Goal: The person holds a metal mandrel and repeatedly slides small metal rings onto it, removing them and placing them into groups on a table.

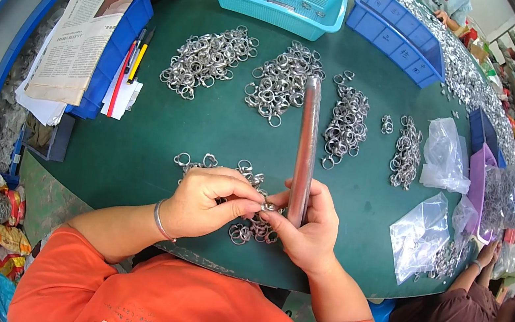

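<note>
My left hand pinches a small silver ring between thumb and fingertips. My right hand grips a tapered metal ring mandrel, which stands nearly upright with its thin end away from me. The right thumb and index finger also touch the ring, so both hands meet on it. Under and beyond my hands lies a loose pile of silver rings, partly hidden by them. Farther off on the green table are heaps of rings: one at left, one in the middle, one at right.
A smaller ring heap lies beside clear plastic bags. A turquoise basket and a blue divided bin stand at the back. Newspaper covers a blue bin at left, near pens. A co-worker sits at right.
</note>
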A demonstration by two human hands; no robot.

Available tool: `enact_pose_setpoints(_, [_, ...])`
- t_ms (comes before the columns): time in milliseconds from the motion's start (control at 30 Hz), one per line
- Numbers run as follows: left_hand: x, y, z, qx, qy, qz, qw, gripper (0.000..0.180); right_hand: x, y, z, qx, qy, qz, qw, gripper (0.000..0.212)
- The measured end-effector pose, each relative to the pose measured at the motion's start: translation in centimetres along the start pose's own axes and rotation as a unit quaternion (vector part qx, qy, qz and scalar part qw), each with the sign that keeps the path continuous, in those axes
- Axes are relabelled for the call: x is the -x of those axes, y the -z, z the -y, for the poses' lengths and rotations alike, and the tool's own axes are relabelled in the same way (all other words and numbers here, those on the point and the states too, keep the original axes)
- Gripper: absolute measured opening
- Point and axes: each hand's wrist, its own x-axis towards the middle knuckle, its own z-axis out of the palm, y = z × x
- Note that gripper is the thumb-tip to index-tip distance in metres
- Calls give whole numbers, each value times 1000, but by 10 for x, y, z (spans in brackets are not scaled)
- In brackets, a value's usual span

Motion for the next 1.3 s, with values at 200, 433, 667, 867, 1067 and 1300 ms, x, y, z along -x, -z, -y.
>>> enact_pose_setpoints(200, [-4,2,0,-22,-53,4,998,10,-1,3,-1,79,57,25,995,42])
enact_pose_setpoints(433, [-3,0,0,-60,-102,-38,992,13,-1,2,3,-31,0,7,999,42])
enact_pose_setpoints(667, [-4,-1,0,-85,-132,-43,987,21,-2,2,3,-25,10,5,1000,41])
enact_pose_setpoints(867, [-4,0,0,-96,-145,-38,984,21,-2,2,-1,24,41,-5,999,39])
enact_pose_setpoints(1067, [-2,0,-4,-87,-125,-40,988,16,1,1,-3,51,73,-22,996,37])
enact_pose_setpoints(1300, [2,-1,-3,-81,-112,-34,990,15,6,-2,-1,35,93,-38,994,39])
